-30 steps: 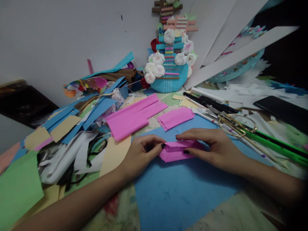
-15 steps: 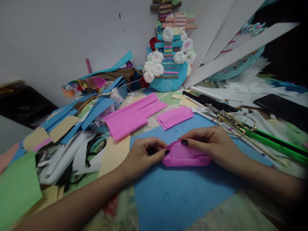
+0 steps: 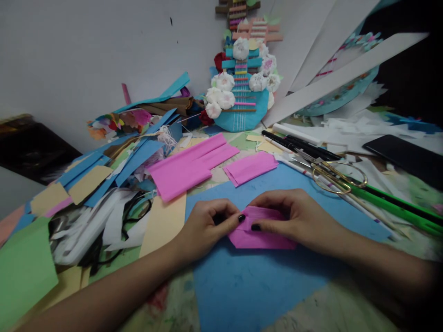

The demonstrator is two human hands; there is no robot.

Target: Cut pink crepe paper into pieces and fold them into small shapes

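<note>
Over the blue sheet [image 3: 256, 286], both hands [image 3: 302, 216] pinch pink paper [image 3: 265, 240], thumbs [image 3: 275, 226] closer together than before.

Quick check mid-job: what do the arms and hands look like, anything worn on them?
Both the left hand and the right hand are ungloved, with glossy black polish on the thumbnails. No sleeve, watch, bracelet or ring shows, though the right forearm fades into shadow at the edge.
</note>
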